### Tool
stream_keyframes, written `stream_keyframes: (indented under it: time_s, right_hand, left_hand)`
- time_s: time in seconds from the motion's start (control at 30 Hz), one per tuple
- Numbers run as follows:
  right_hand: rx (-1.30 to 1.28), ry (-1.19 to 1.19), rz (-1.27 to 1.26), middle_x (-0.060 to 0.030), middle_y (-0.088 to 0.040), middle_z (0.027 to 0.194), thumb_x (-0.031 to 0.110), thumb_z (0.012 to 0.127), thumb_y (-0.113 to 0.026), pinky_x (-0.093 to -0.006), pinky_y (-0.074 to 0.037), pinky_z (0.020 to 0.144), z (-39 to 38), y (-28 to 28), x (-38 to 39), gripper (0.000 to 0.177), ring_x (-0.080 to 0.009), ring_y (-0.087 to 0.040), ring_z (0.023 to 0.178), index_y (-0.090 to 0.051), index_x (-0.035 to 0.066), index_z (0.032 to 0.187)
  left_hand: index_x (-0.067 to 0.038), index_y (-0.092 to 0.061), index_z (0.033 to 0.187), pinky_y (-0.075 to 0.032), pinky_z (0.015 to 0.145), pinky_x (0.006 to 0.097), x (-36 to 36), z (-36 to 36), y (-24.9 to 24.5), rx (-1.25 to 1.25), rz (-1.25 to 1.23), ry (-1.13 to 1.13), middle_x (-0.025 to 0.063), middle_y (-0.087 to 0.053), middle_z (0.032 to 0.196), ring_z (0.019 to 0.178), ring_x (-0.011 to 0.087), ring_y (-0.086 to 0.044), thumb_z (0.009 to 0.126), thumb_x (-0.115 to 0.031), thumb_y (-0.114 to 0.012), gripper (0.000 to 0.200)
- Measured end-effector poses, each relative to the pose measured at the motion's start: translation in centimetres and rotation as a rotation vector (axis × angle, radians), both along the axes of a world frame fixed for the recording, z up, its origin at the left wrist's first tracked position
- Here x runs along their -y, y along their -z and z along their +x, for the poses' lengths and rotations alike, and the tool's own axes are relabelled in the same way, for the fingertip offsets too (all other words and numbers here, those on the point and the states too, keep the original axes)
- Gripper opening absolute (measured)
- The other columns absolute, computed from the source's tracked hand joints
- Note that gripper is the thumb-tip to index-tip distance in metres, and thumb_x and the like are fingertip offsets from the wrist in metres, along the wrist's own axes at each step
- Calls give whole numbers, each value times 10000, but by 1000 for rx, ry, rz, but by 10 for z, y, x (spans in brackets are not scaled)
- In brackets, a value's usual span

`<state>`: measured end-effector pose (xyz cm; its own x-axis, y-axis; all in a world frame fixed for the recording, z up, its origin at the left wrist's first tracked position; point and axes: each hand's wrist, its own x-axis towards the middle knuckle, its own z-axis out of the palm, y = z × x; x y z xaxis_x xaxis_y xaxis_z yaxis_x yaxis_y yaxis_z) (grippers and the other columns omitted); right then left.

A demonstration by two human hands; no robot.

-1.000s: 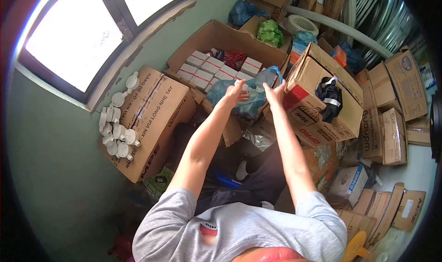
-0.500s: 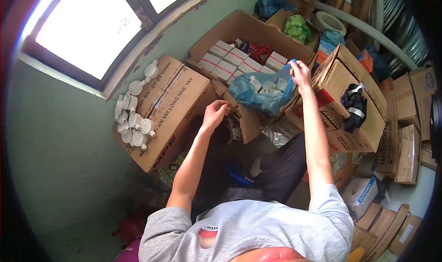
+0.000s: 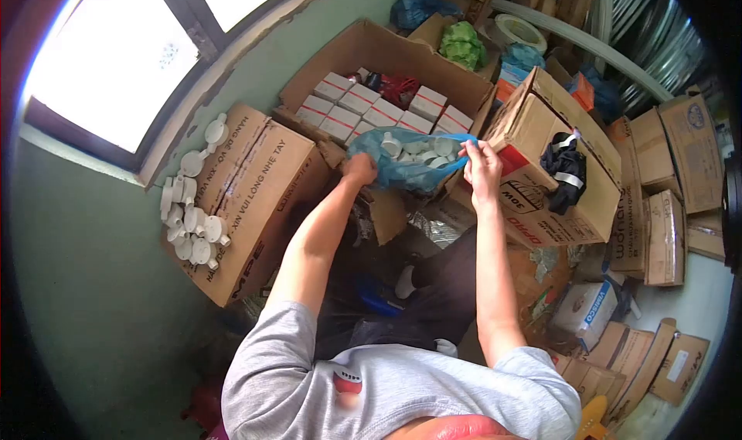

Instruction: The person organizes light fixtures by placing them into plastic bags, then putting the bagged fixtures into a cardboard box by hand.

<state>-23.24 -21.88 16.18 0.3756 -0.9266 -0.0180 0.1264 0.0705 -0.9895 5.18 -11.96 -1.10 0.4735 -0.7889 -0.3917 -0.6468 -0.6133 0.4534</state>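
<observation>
Item 1: blue bag (image 3: 402, 173), 1 pc, held up in front of the open carton (image 3: 402, 49), mouth stretched wide between both hands.
- L hand (image 3: 360, 168): curled on the bag's left edge; fingertips hidden by the plastic.
- R hand (image 3: 483, 164): fingers pinched on the bag's right rim, thumb side up.

Contents: white round fittings (image 3: 421, 148), approx 5 seen at the mouth. The rest are blurred through the film, so the count is unsure.

Item 2: small white-red boxes (image 3: 363, 100) in the open carton, approx 9 visible. The near row is partly hidden behind the bag.

Item 3: closed carton (image 3: 263, 185), 1 pc, at left under the window. On its top are loose white fittings (image 3: 189, 216), approx 15; they overlap, so the count isn't exact.

Item 4: printed carton (image 3: 541, 208) just right of the R hand, with 1 black bundle (image 3: 563, 168) on it. What the bundle is can't be made out.
</observation>
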Motion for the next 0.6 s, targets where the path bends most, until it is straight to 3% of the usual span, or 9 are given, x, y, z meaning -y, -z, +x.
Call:
stream_keyframes:
  time_s: [0.07,0.17,0.23,0.27,0.33,0.37,0.5,0.6]
  right_hand:
    - [-36,4,-28,-14,-693,874,235,1068,-671,-197,-299,442,-10,6,1,190,2,-424,496,-718,50,1059]
    - [-34,11,-10,-17,-695,879,229,1068,-670,-197,-300,444,-15,7,-5,191,3,-420,496,-718,44,1058]
    - [-7,6,2,-18,-697,882,225,1067,-670,-198,-299,445,-12,3,-11,190,3,-417,495,-717,41,1054]
    - [29,28,26,-16,-696,862,216,1063,-675,-205,-297,454,-11,1,-16,184,1,-417,504,-719,38,1040]
    - [64,49,51,-13,-694,843,206,1059,-680,-211,-295,462,-14,3,-23,179,-1,-418,513,-720,35,1025]
    - [73,68,59,-17,-698,851,205,1059,-680,-209,-290,459,-17,5,-24,176,1,-416,513,-720,36,1027]
    - [7,121,57,-30,-710,876,206,1059,-680,-205,-279,451,-33,10,-30,174,6,-413,515,-722,39,1033]
    - [4,149,69,-32,-716,880,215,1056,-687,-202,-280,453,-44,10,-32,182,6,-412,516,-729,39,1034]
  left_hand:
    - [-167,-664,1393,-539,1036,483,5,8,8,-44,121,10,123,-685,1401,1267,343,-660,775,-498,-875,732]
    - [-193,-663,1392,-539,1026,490,-3,13,9,-165,2,-128,151,-686,1364,1258,351,-653,790,-466,-861,691]
    - [-200,-656,1388,-541,1010,490,-11,-2,-12,-16,-276,-36,173,-692,1283,1207,371,-665,830,-407,-828,620]
    - [-200,-656,1388,-541,1010,490,-15,-10,-20,-11,-272,-37,173,-692,1283,1207,371,-665,830,-407,-828,620]
    - [-182,-634,1400,-536,1013,486,-19,-23,-25,313,-290,208,180,-678,1239,1191,384,-659,844,-391,-818,622]
    - [-182,-634,1400,-536,1013,486,-18,-21,-21,316,-289,210,180,-678,1239,1191,384,-659,844,-391,-818,622]
    - [-159,-717,1305,-573,962,485,3,0,16,322,-84,304,190,-733,1163,1118,375,-709,819,-401,-838,556]
    - [-130,-784,1172,-599,909,490,7,18,9,235,26,335,198,-766,1071,1054,377,-740,807,-387,-839,451]
